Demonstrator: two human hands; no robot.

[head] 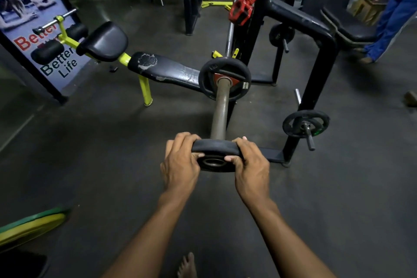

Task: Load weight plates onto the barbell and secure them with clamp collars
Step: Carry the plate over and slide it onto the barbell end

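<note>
A small black weight plate [214, 149] is held at the near end of the barbell sleeve [220, 108]; my left hand [180, 165] grips its left edge and my right hand [250, 167] its right edge. The plate's centre hole faces me, and the sleeve's tip is hidden behind the plate. Farther along the sleeve sits a larger black plate [225, 79] with a red hub. Two red clamp collars [242, 8] hang on the black rack upright beyond it.
A black bench with yellow legs [167, 72] lies left of the bar. The black rack frame [316, 70] at right carries stored plates on pegs [305, 125]. A person in blue stands far right [392, 13]. A green-yellow plate [31, 225] lies at lower left.
</note>
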